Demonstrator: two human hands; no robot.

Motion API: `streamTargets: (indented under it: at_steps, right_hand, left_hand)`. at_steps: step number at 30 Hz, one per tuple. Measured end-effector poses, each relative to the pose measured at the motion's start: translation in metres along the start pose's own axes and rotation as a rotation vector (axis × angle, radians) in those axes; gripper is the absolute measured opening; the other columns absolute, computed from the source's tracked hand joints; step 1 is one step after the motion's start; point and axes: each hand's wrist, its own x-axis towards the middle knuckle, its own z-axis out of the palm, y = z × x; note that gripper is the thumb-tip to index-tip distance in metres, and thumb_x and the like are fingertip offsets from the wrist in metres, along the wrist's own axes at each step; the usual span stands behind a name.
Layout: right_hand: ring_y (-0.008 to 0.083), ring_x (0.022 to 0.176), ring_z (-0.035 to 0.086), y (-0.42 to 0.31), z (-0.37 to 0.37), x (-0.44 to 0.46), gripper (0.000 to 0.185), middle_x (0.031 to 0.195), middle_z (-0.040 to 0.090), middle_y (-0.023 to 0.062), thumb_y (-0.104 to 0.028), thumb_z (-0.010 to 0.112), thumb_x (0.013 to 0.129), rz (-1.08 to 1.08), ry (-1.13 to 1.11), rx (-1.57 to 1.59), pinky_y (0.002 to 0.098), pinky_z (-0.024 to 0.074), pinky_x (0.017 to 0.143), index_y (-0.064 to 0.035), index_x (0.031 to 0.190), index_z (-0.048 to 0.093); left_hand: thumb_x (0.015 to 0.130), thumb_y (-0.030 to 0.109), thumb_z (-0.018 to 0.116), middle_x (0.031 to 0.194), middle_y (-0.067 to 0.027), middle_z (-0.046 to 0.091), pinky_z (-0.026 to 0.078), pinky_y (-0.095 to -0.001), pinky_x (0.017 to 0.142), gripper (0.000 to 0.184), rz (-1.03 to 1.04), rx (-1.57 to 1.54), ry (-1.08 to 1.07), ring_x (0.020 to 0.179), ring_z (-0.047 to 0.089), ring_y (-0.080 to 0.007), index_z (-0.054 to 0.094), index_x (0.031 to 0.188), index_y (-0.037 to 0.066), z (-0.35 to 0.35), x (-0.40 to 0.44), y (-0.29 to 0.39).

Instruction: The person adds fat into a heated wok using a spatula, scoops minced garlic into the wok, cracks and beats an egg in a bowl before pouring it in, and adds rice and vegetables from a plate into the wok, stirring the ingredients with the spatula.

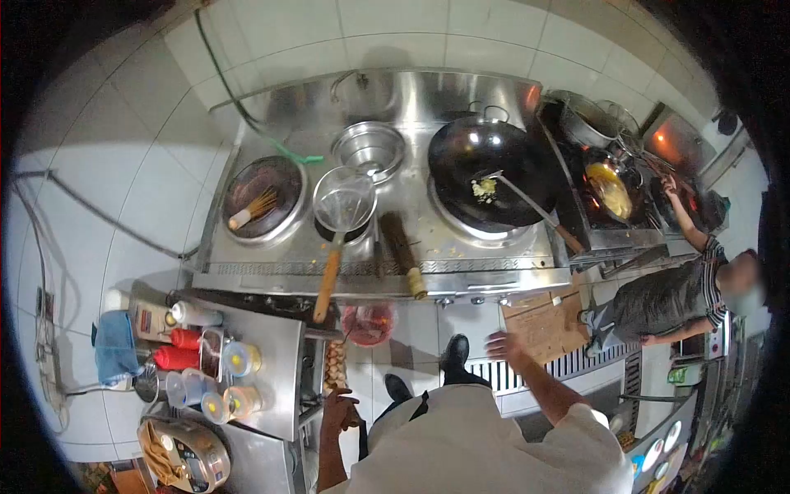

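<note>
The black wok (pixel 457 158) sits on the stove (pixel 415 185), close to its right end, and holds a small heap of pale chopped food (pixel 484 193). The pan looks heavy, stiff and smooth, perhaps hot and oily; the loop handle (pixel 496 106) at its back rim seems the firmest hold, with a cloth. The spatula (pixel 529 200) leaning in it should be light and rigid, best taken by its wooden end, which juts past the stove's front edge near the right corner. The food looks soft and loose.

The right hand (pixel 505 349) has fingers spread and empty, above the floor beside flattened cardboard (pixel 543 325). The left hand (pixel 339 409) hangs by the tabletop's (pixel 276 354) right edge, fingers half bent; I cannot tell whether they grip anything.

Left of the wok, a strainer (pixel 346 199) and a brush (pixel 399 247) overhang the front edge, crowding access. Behind the strainer stands a steel bowl (pixel 368 148). Another person's hand (pixel 671 185) reaches over the neighbouring burners.
</note>
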Motion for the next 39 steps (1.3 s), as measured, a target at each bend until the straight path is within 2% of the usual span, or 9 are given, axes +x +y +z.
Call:
streamTargets:
  at_steps: [4, 6, 11, 18, 22, 29, 31, 37, 39]
  right_hand:
    - [0.0290, 0.071, 0.062, -0.128, -0.187, 0.038, 0.064, 0.079, 0.064, 0.0160, -0.065, 0.047, 0.093, -0.366, 0.369, 0.628, 0.0379, 0.0514, 0.064, -0.0034, 0.102, 0.059]
    - [0.0378, 0.096, 0.069, -0.255, -0.132, 0.002, 0.070, 0.117, 0.063, 0.0260, -0.060, 0.041, 0.101, -0.248, 0.466, 0.512, 0.0479, 0.0599, 0.085, 0.0039, 0.127, 0.052]
    - [0.0205, 0.051, 0.062, -0.383, -0.129, 0.052, 0.062, 0.077, 0.066, 0.0100, -0.059, 0.050, 0.100, 0.162, 0.050, -0.171, 0.0319, 0.0539, 0.046, -0.0031, 0.125, 0.060]
    - [0.0217, 0.050, 0.063, -0.506, -0.035, 0.013, 0.031, 0.065, 0.061, 0.0084, -0.029, 0.065, 0.096, -0.021, 0.148, -1.185, 0.0335, 0.0521, 0.046, -0.0051, 0.116, 0.068]
    - [0.0434, 0.094, 0.069, -0.527, -0.004, -0.008, 0.030, 0.092, 0.071, 0.0206, -0.020, 0.076, 0.078, -0.423, 0.030, -1.769, 0.0452, 0.0539, 0.093, -0.0068, 0.105, 0.074]
    - [0.0411, 0.106, 0.066, -0.472, 0.002, 0.061, 0.033, 0.105, 0.068, 0.0258, -0.026, 0.069, 0.083, -0.441, 0.226, -2.057, 0.0495, 0.0537, 0.093, -0.0022, 0.107, 0.069]
    - [0.0421, 0.102, 0.068, -0.456, -0.001, 0.069, 0.033, 0.106, 0.067, 0.0275, -0.024, 0.067, 0.084, -0.547, 0.143, -2.054, 0.0513, 0.0552, 0.090, 0.0013, 0.105, 0.068]
    - [0.0440, 0.097, 0.069, -0.465, 0.044, 0.058, 0.022, 0.096, 0.070, 0.0274, -0.018, 0.062, 0.085, -0.526, 0.243, -2.042, 0.0535, 0.0551, 0.087, -0.0077, 0.102, 0.072]
    - [0.0453, 0.097, 0.067, -0.460, -0.001, 0.096, 0.023, 0.099, 0.070, 0.0257, -0.019, 0.061, 0.087, -0.603, 0.256, -2.006, 0.0540, 0.0545, 0.086, -0.0063, 0.103, 0.071]
  left_hand:
    - [0.081, -0.005, 0.056, 0.087, -0.0188, 0.072, 0.051, -0.0335, 0.044, 0.034, -0.013, -0.063, 0.064, 0.059, 0.066, -0.0194, 0.057, 0.114, -0.008, 0.036, 0.024, -0.006]
    - [0.080, -0.008, 0.055, 0.084, -0.0220, 0.070, 0.050, -0.0366, 0.043, 0.033, -0.070, -0.093, 0.080, 0.056, 0.064, -0.0221, 0.057, 0.113, -0.010, 0.050, 0.032, -0.026]
    - [0.084, -0.007, 0.059, 0.082, -0.0249, 0.070, 0.049, -0.0399, 0.041, 0.027, -0.303, 0.062, 0.202, 0.055, 0.064, -0.0255, 0.059, 0.111, -0.010, 0.101, 0.015, -0.043]
    - [0.086, 0.005, 0.060, 0.071, -0.0151, 0.066, 0.051, -0.0442, 0.049, 0.013, -0.410, -0.096, 0.249, 0.054, 0.062, -0.0265, 0.066, 0.076, 0.000, 0.138, -0.010, -0.087]
    - [0.086, 0.003, 0.058, 0.064, -0.0136, 0.062, 0.048, -0.0436, 0.046, 0.017, -0.165, 0.447, 0.085, 0.052, 0.060, -0.0247, 0.062, 0.071, 0.000, 0.147, -0.013, -0.099]
    - [0.090, 0.008, 0.055, 0.059, -0.0105, 0.058, 0.046, -0.0406, 0.043, 0.023, -0.310, 0.144, 0.329, 0.050, 0.059, -0.0237, 0.060, 0.068, 0.002, 0.169, 0.003, -0.087]
    - [0.091, 0.004, 0.057, 0.064, -0.0152, 0.062, 0.045, -0.0372, 0.037, 0.007, -0.174, -0.396, 0.202, 0.047, 0.058, -0.0224, 0.061, 0.093, -0.002, 0.157, 0.021, -0.146]
    - [0.090, 0.005, 0.059, 0.068, -0.0151, 0.064, 0.044, -0.0384, 0.037, 0.010, -0.160, -0.308, 0.367, 0.045, 0.056, -0.0221, 0.065, 0.091, -0.003, 0.176, 0.024, -0.163]
    - [0.084, 0.018, 0.064, 0.079, -0.0191, 0.069, 0.056, -0.0428, 0.057, 0.021, -0.331, 0.582, 0.222, 0.065, 0.067, -0.0306, 0.070, 0.090, -0.001, 0.172, 0.016, -0.154]
